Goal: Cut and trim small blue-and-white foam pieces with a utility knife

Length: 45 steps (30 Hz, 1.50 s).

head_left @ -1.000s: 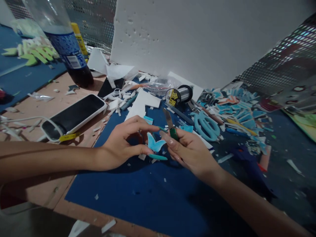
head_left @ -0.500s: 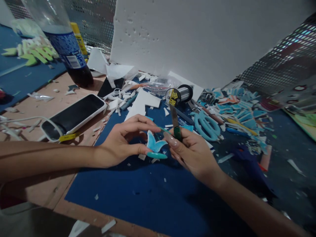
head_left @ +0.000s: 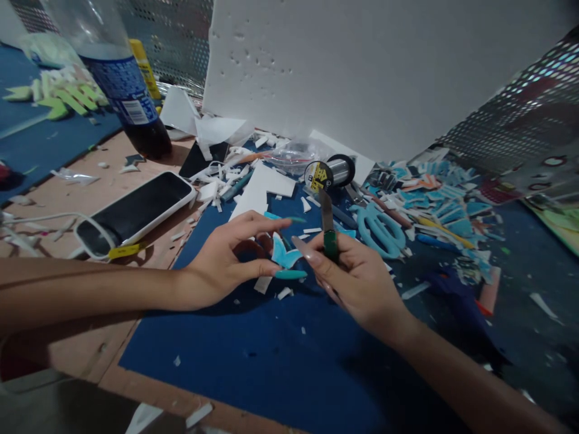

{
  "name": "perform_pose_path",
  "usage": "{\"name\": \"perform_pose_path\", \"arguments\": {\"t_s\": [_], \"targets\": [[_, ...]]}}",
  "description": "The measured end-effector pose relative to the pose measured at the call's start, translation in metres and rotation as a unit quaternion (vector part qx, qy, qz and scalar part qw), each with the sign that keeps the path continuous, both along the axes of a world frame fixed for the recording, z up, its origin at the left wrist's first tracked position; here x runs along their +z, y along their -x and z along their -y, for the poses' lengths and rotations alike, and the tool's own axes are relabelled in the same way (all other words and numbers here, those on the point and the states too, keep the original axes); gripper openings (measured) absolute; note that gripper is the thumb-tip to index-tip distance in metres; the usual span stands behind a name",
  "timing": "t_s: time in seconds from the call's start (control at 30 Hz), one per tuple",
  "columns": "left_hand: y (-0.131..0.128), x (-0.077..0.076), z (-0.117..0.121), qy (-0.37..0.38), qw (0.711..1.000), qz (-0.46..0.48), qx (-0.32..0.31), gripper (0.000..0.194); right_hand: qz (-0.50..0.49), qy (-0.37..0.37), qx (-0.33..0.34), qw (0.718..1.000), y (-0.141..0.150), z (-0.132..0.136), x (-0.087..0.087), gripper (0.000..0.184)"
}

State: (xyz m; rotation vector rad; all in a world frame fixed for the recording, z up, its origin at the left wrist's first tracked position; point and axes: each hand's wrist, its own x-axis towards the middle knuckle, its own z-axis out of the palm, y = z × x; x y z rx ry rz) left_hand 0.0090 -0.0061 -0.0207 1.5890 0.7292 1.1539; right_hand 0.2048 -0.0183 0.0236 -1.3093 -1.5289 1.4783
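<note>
Between the thumb and fingers of my left hand (head_left: 226,256) is a small blue-and-white foam piece (head_left: 284,253) shaped like a forked tail. Long teal nails on this hand reach past the piece. My right hand (head_left: 357,271) is closed around the green handle of a knife (head_left: 327,220), its blade pointing up and away from me. The right thumb and fingertips are close to the foam piece's right tip; I cannot tell whether they touch it. Both hands hover over the blue mat (head_left: 253,355).
Light-blue scissors (head_left: 381,229), a wire spool (head_left: 321,176) and foam scraps lie beyond my hands. A phone (head_left: 136,211) and a cola bottle (head_left: 122,84) are at left. A dark-blue glue gun (head_left: 456,301) lies right, near a pile of blue pieces (head_left: 452,211). A white board (head_left: 353,72) stands behind.
My left fingers have lifted and spread a little, and the foam piece has tilted and shifted slightly up. The right hand with the knife has moved slightly right, away from the piece.
</note>
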Motion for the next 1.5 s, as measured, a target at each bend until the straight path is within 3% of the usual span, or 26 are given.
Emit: {"name": "perform_pose_path", "arguments": {"t_s": [0.1,0.23,0.37,0.5,0.6,0.7,0.83,1.07,1.33,1.5], "targets": [[0.000,0.001,0.002,-0.009,0.995,-0.091,0.035,0.061,0.032,-0.047,-0.020,0.998,0.002,0.003,-0.002,0.023],[0.000,0.003,0.004,-0.070,0.975,-0.202,0.054,0.027,0.084,-0.090,0.002,0.992,0.004,0.010,-0.003,0.028],[-0.001,0.003,0.004,-0.146,0.960,-0.232,0.055,0.019,0.116,-0.102,0.025,0.988,0.005,0.013,-0.001,0.032],[-0.002,0.004,0.004,-0.146,0.954,-0.255,0.065,0.024,0.147,-0.114,0.049,0.981,0.005,0.011,-0.002,0.036],[-0.001,0.002,0.004,-0.141,0.954,-0.258,0.060,0.014,0.131,-0.087,0.078,0.985,0.003,0.009,-0.002,0.032],[0.000,0.001,0.004,-0.132,0.957,-0.255,0.044,0.019,0.066,-0.045,0.084,0.993,-0.001,0.008,-0.002,0.026],[0.003,0.004,0.003,-0.069,0.967,-0.247,-0.002,0.023,0.004,-0.062,0.058,0.996,-0.009,0.005,-0.002,0.033],[0.006,-0.001,0.001,-0.066,0.980,-0.159,-0.102,0.024,0.063,-0.014,0.115,0.991,-0.016,-0.001,-0.003,0.042],[0.007,-0.004,0.001,-0.039,0.982,-0.144,-0.117,0.032,0.117,-0.063,0.122,0.984,-0.017,-0.003,-0.005,0.041],[0.006,-0.005,0.000,-0.042,0.981,-0.142,-0.126,0.035,0.108,-0.034,0.119,0.986,-0.016,-0.003,-0.004,0.040]]}}
